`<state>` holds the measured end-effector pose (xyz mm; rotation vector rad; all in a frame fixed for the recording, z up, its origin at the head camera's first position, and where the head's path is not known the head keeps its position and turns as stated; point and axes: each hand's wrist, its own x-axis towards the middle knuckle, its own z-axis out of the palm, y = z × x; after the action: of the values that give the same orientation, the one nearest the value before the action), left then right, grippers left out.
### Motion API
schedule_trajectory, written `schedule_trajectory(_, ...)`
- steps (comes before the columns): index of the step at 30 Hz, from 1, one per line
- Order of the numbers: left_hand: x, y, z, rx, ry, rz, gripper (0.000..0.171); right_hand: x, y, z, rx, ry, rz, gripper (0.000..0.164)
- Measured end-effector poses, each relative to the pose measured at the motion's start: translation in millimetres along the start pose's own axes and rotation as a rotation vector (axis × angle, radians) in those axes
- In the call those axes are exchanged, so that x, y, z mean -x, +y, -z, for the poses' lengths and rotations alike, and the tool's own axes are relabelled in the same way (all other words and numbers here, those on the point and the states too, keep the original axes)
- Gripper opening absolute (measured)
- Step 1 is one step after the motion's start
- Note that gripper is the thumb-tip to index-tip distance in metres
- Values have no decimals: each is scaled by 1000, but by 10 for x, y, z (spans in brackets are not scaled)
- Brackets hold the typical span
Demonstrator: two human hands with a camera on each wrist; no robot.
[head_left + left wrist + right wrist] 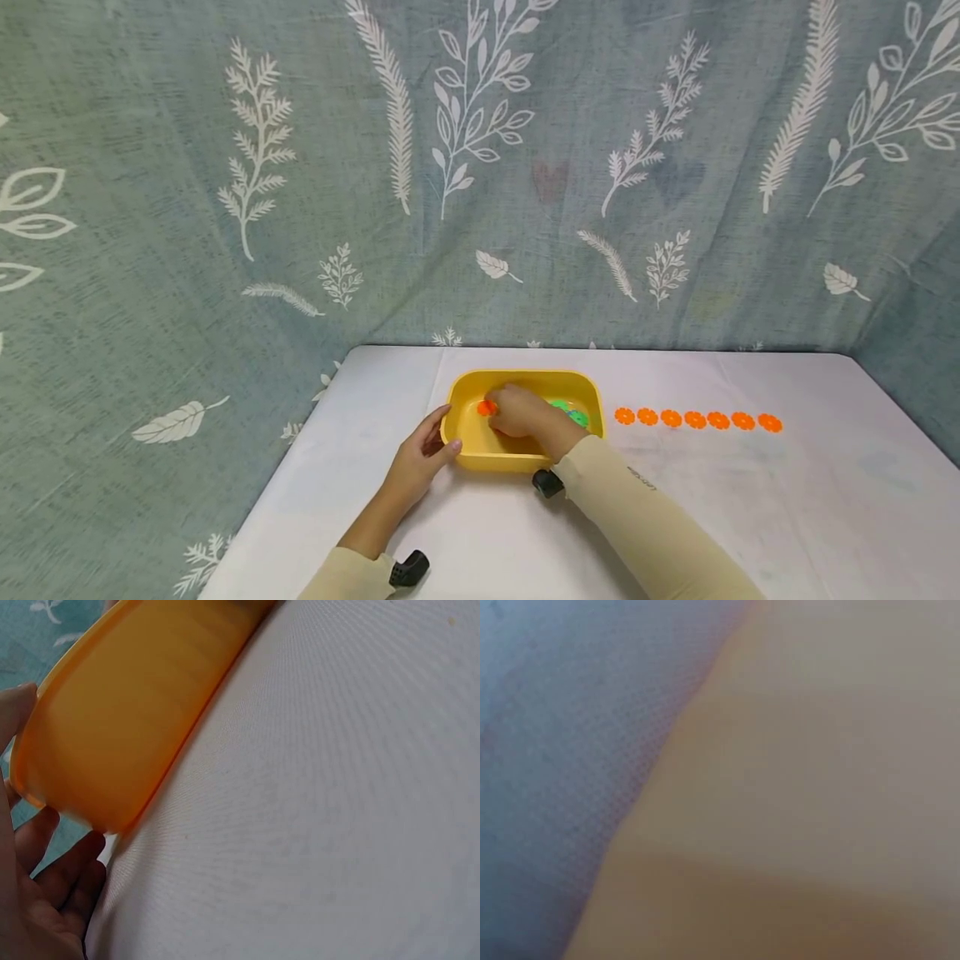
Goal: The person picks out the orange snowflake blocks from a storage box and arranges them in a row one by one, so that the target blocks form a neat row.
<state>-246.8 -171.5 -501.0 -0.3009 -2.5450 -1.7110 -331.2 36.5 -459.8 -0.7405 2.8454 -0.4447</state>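
Observation:
A yellow plastic tub (pixel 480 461) stands on the white table. At its left end my left hand (pixel 414 460) holds it, thumb at the near side and fingers at the rim; the left wrist view shows those fingertips against the tub wall (pixel 112 720). My right hand (pixel 520 412) reaches down into the tub, fingers curled, with an orange flower-shaped disc (pixel 486 407) between fingertips and thumb. Green flower-shaped discs (pixel 578 419) and a bit of blue lie in the tub's right end, partly behind the right wrist. Only blurred yellow wall and white cloth fill the right wrist view.
Right of the tub, several orange flower-shaped discs (pixel 694 420) lie flat in a straight row. A patterned grey-green curtain (pixel 525 275) hangs behind the white-covered table (pixel 825 500). Black wrist cameras (pixel 409 568) sit at both sleeves.

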Motion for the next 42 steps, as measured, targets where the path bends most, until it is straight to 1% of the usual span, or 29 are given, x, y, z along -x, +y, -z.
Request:
schedule_trajectory(4, -1, -1, 14, -2, 9, -9, 64, -10, -16, 0, 7, -8, 17, 38)
schedule_trajectory(8, 0, 1, 11, 8, 1, -17, 65, -7, -26, 3, 3, -10, 4, 34)
schedule_trajectory(12, 7, 8, -2, 17, -3, 1, 64, 10, -27, 8, 8, -10, -1, 28)
schedule_trajectory(14, 9, 10, -6, 13, -2, -7, 64, 14, -28, 15, 1, -5, -4, 24)
schedule_trajectory(17, 10, 11, -8, 18, -4, -19, 64, 10, -19, 15, -29, 3, -9, 21)
schedule_trajectory(19, 12, 15, -10, 19, -7, -28, 63, 7, -15, 10, -60, 7, -12, 21)
schedule_trajectory(23, 15, 22, -5, 18, -12, -17, 62, 19, -24, 11, -114, -7, -1, 24)
schedule_trajectory(26, 8, 5, -1, 7, -9, -19, 63, 37, -41, 23, -126, -22, 9, 24)
schedule_trajectory(31, -6, -17, -1, 6, -7, -27, 63, 61, -64, 43, -136, -24, 22, 21)
schedule_trajectory(36, -7, -13, -4, 17, -14, -13, 62, 65, -67, 49, -158, -30, 22, 20)
schedule_trajectory(41, -1, -14, 1, 22, -15, -10, 63, 49, -54, 57, -238, -45, 30, 18)
schedule_trajectory(42, 3, -14, 3, 19, -14, -20, 63, 48, -52, 61, -261, -48, 32, 19)
